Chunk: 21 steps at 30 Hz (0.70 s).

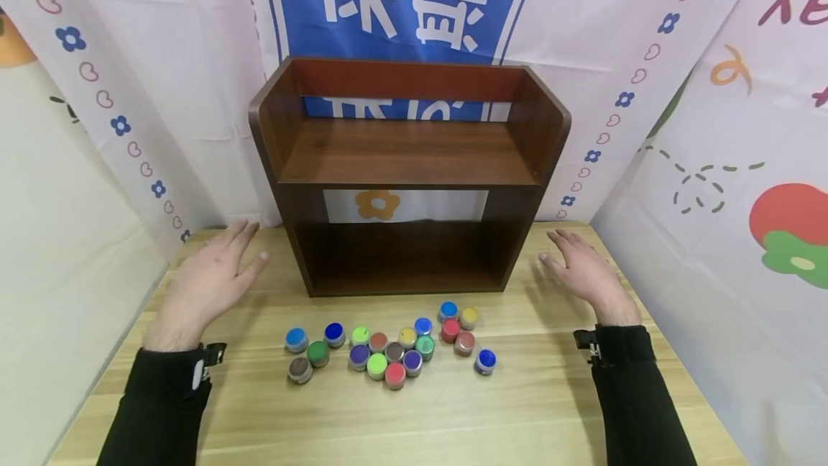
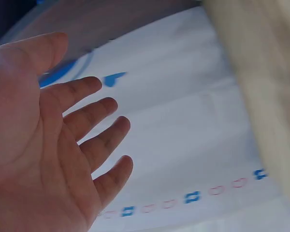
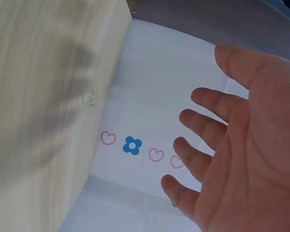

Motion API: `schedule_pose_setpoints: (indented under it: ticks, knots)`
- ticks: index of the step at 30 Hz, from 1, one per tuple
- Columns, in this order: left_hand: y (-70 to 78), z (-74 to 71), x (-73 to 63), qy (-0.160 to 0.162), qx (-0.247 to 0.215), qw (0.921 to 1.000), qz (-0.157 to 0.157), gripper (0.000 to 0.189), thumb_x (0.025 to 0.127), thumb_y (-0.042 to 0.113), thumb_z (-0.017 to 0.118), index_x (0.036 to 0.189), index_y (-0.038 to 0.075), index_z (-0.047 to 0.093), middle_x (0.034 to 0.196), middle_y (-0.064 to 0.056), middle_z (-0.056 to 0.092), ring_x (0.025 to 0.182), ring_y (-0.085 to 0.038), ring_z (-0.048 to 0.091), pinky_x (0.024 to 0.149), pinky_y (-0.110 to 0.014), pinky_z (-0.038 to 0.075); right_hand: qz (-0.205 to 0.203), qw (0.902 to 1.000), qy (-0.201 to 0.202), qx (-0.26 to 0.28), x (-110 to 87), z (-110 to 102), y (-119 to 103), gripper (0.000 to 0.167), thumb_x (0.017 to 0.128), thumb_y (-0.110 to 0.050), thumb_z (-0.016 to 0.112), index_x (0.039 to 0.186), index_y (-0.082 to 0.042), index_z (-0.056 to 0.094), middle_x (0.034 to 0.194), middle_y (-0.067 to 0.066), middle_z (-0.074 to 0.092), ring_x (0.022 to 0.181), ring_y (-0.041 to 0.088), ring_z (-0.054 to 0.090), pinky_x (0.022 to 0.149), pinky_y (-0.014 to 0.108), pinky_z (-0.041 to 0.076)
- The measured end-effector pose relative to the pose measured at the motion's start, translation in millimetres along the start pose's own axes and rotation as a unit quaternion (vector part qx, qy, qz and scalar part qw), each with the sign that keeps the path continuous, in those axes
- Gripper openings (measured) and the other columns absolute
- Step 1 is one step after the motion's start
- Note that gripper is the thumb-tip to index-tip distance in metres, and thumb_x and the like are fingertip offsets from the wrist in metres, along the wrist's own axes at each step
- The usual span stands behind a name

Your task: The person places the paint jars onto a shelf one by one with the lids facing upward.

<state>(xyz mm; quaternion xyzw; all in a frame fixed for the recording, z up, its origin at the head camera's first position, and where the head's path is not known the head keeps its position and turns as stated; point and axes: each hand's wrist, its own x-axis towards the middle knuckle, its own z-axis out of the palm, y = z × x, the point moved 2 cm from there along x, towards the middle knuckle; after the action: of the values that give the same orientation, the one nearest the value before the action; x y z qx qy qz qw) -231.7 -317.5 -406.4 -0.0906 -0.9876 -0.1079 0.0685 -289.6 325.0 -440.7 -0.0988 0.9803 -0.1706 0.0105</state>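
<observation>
My left hand (image 1: 210,275) is held over the table on the left of a dark brown two-tier wooden shelf (image 1: 410,153), fingers extended and nothing in it. On the other side my right hand (image 1: 585,268) is likewise spread and holds nothing. Both wrist views show the bare palms, the left palm (image 2: 34,145) and the right palm (image 3: 251,150), with fingers apart. In front of the shelf stand several small round pots with coloured lids, among them a red one (image 1: 395,375), a green one (image 1: 318,354) and a dark blue one (image 1: 485,362) at the right end.
The shelf stands at the back of a light wooden table (image 1: 440,430), against a white printed cloth (image 1: 187,42) with a blue panel. Cloth walls (image 1: 731,250) close in both sides. Black sleeves with small wrist cameras cover both forearms.
</observation>
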Motion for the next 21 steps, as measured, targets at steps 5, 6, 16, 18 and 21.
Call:
schedule_pose_setpoints:
  ticks: [5, 6, 16, 18, 21]
  knots:
    - [21.2, -20.9, -9.0, 0.044, 0.023, 0.9986, 0.019, 0.074, 0.126, 0.047, 0.047, 0.182, -0.001, 0.035, 0.187, -0.035, 0.034, 0.164, -0.067, 0.043, 0.133, -0.085, 0.036, -0.003, 1.0000, 0.000, -0.002, -0.4, -2, -3, 0.074, 0.125, -0.042, 0.054, 0.180, 0.005, 0.038, 0.187, 0.038, 0.033, 0.174, 0.064, 0.030, 0.143, 0.079, 0.027]
    - [25.3, -24.4, -10.7, 0.049, 0.023, 0.9983, 0.022, 0.074, 0.126, 0.047, 0.047, 0.182, 0.000, 0.035, 0.187, -0.035, 0.034, 0.165, -0.066, 0.042, 0.134, -0.085, 0.035, -0.003, 1.0000, -0.001, -0.003, -0.2, -2, -4, 0.074, 0.125, -0.042, 0.054, 0.180, 0.005, 0.038, 0.187, 0.038, 0.033, 0.174, 0.064, 0.030, 0.143, 0.079, 0.027]
    - [79.9, -58.3, -31.8, 0.119, 0.022, 0.9904, 0.068, 0.075, 0.122, 0.045, 0.061, 0.185, 0.012, 0.036, 0.192, -0.023, 0.034, 0.171, -0.056, 0.043, 0.135, -0.082, 0.038, -0.005, 1.0000, -0.003, 0.000, 0.9, 2, -3, 0.073, 0.124, -0.041, 0.054, 0.181, 0.001, 0.038, 0.188, 0.036, 0.032, 0.175, 0.062, 0.029, 0.143, 0.079, 0.027]
    - [94.2, -62.6, -33.7, 0.147, 0.011, 0.9848, 0.091, 0.075, 0.119, 0.042, 0.068, 0.184, 0.014, 0.040, 0.192, -0.019, 0.038, 0.171, -0.052, 0.046, 0.134, -0.080, 0.041, -0.005, 1.0000, -0.004, 0.003, 1.7, 3, -3, 0.073, 0.124, -0.041, 0.054, 0.181, 0.000, 0.037, 0.188, 0.036, 0.032, 0.175, 0.063, 0.029, 0.143, 0.079, 0.026]
    - [115.4, -65.7, -29.6, 0.173, -0.009, 0.9766, 0.128, 0.075, 0.116, 0.039, 0.075, 0.182, 0.016, 0.046, 0.190, -0.015, 0.043, 0.171, -0.047, 0.049, 0.133, -0.077, 0.045, -0.002, 1.0000, -0.007, 0.003, 1.5, 4, -3, 0.074, 0.124, -0.043, 0.054, 0.182, 0.000, 0.037, 0.189, 0.036, 0.031, 0.175, 0.063, 0.028, 0.143, 0.080, 0.026]
